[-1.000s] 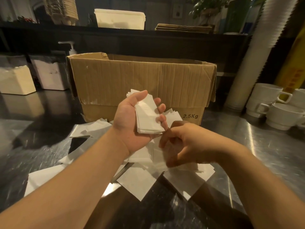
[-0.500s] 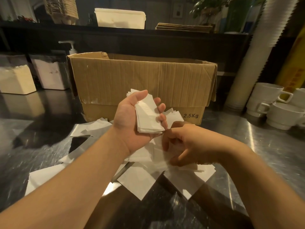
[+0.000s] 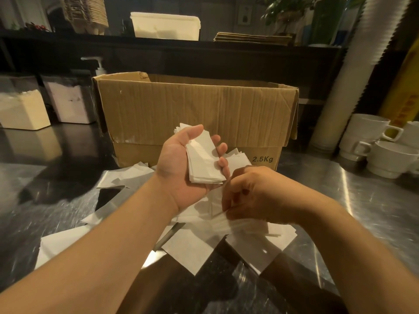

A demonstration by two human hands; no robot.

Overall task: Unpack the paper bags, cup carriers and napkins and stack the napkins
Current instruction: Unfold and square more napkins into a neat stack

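Resting in left hand (image 3: 181,171), napkin stack (image 3: 204,162) betw. thumb & fingers (image 3: 223,147).

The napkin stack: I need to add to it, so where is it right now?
In the head view, the napkin stack lies in the raised left hand, just left of centre, in front of the cardboard box and above the loose napkins.
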